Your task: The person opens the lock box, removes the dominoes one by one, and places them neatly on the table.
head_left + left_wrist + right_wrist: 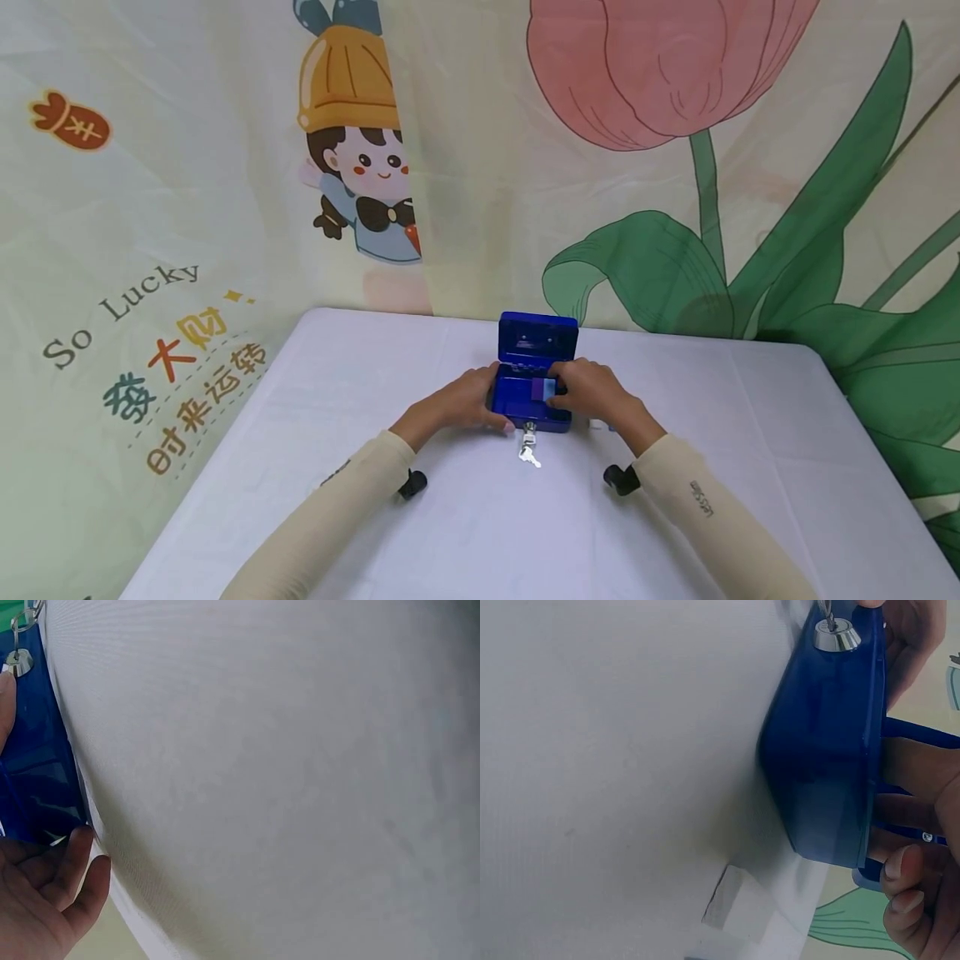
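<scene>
A blue metal cash box (506, 406) stands on the table with its lid (537, 337) raised. Keys (529, 456) hang from the lock (835, 635) on its front. My left hand (474, 398) holds the box's left side, thumb at the front near the lock and fingers along the side. Inside the box, at its right, is a small purple and light-blue block (542, 389). My right hand (592, 389) reaches over the right wall and pinches this block between thumb and fingers. In the right wrist view, the wall of the box hides those fingertips.
A small white block (744, 904) lies on the table just right of the box, with a blue piece (612, 429) beside it, partly behind the right wrist. White cloth covers the table (450, 533). A printed curtain (480, 167) hangs behind the table's far edge.
</scene>
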A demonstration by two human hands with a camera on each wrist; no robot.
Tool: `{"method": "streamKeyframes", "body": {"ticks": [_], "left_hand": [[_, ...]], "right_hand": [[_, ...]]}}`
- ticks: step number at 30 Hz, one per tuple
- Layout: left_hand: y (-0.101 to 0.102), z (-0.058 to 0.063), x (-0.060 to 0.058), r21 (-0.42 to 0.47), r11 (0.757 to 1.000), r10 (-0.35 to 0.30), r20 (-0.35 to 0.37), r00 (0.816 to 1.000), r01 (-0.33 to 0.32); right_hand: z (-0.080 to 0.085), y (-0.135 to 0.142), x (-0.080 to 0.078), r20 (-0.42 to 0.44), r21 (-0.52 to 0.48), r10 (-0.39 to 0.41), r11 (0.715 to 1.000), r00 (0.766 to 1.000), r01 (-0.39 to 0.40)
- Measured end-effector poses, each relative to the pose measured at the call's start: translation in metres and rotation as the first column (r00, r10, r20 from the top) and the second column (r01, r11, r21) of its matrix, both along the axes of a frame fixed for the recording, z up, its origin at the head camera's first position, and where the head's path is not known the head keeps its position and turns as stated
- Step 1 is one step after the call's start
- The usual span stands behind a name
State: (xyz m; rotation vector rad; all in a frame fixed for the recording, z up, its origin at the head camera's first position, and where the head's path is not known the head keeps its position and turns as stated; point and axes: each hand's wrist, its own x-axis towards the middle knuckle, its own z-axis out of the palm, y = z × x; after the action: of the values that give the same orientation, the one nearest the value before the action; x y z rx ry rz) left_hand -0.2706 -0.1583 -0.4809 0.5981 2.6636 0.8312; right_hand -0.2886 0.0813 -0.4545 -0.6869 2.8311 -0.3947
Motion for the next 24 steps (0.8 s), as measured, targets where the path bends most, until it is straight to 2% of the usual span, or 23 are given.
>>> {"method": "streamKeyframes", "body": {"ticks": [7, 16, 24], "left_hand": [[0.0, 0.0, 0.001, -0.019, 1.0, 0.01, 0.0, 1.0, -0.01], [-0.001, -0.001, 0.001, -0.001, 1.0, -0.001, 0.002, 1.0, 0.001], [-0.001, 0.0, 0.002, -0.009, 1.0, -0.002, -0.002, 1.0, 0.002]], "right_hand": [[-0.004, -0.004, 0.002, -0.002, 0.002, 0.002, 1.0, 1.0, -0.002], [-0.007, -0.008, 0.002, -0.008, 0.01, -0.005, 1.0, 1.0, 0.005], [-0.005, -0.014, 0.002, -0.016, 0.01, 0.035, 0.999, 0.999, -0.035]]}}
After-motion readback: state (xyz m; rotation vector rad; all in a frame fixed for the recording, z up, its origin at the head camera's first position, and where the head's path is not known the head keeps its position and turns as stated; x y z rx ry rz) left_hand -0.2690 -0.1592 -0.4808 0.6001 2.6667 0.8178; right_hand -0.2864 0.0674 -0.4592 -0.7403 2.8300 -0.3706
